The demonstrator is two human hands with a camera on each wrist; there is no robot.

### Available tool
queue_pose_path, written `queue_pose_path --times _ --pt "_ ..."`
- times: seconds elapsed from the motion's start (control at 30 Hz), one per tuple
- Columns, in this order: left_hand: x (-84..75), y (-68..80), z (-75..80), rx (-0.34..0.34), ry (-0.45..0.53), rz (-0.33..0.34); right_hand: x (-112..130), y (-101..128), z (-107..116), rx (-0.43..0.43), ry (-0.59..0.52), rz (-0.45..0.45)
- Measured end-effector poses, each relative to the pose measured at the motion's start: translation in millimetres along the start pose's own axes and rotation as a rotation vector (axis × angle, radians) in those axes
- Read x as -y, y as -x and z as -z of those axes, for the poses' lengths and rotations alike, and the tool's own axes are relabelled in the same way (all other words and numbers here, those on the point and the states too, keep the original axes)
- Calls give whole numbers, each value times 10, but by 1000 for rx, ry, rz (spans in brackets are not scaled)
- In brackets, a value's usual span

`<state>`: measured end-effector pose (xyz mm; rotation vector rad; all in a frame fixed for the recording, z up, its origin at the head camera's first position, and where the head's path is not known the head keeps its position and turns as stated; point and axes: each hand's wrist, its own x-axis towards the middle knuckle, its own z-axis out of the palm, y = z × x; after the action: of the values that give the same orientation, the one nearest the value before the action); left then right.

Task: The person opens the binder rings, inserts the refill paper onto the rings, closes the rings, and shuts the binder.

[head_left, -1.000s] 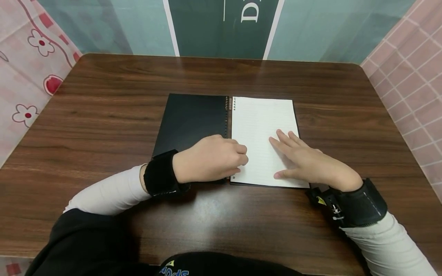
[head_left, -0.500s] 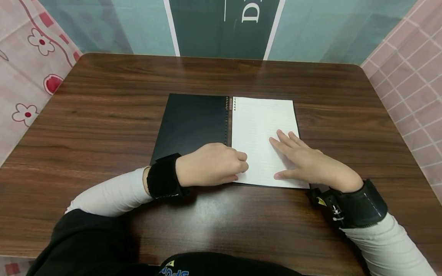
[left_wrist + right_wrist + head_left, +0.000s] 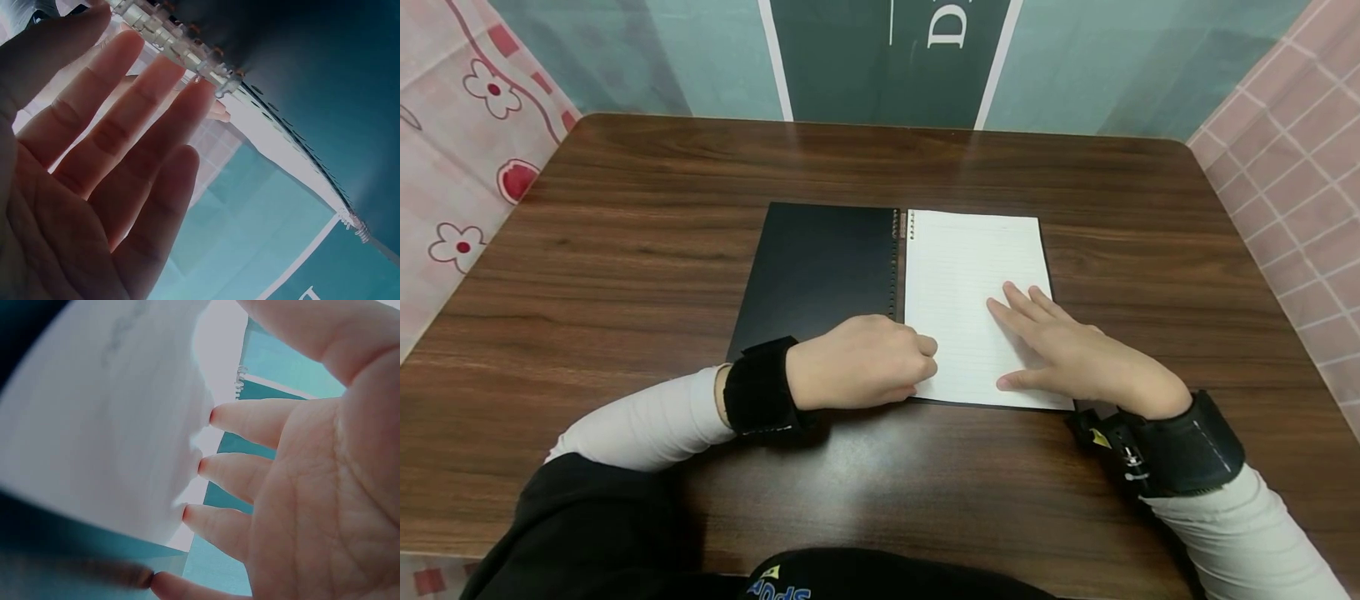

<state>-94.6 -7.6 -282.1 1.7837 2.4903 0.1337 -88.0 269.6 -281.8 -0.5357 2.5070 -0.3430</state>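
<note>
A ring-bound notebook lies spread open on the table, with its black cover [image 3: 820, 258] on the left and white lined pages [image 3: 970, 258] on the right. At the near end of the spine, my left hand [image 3: 865, 362] has curled fingers on the ring binding [image 3: 895, 267]. Seen from the left wrist, the thumb and fingertips meet the clear rings [image 3: 181, 47], beside the dark cover [image 3: 331, 94]. My right hand [image 3: 1056, 350] lies with fingers spread on the pages. In the right wrist view, its fingertips touch the white paper [image 3: 112, 425].
The brown wooden table [image 3: 647, 217] extends around the notebook on all sides. A teal patterned backdrop [image 3: 722, 58] stands behind the far edge. Flower-print cloth [image 3: 445, 167] hangs at the left, with pink tile-pattern cloth [image 3: 1300, 167] at the right.
My left hand has slid along the spine toward the near edge of the notebook, uncovering more of the rings, and barely shifted in the last half second. The right hand has stayed put.
</note>
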Motion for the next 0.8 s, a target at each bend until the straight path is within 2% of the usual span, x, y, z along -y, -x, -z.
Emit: queue_pose_path --times 0.8 --pt "32 9 -31 9 46 -8 3 -15 -4 0 7 1"
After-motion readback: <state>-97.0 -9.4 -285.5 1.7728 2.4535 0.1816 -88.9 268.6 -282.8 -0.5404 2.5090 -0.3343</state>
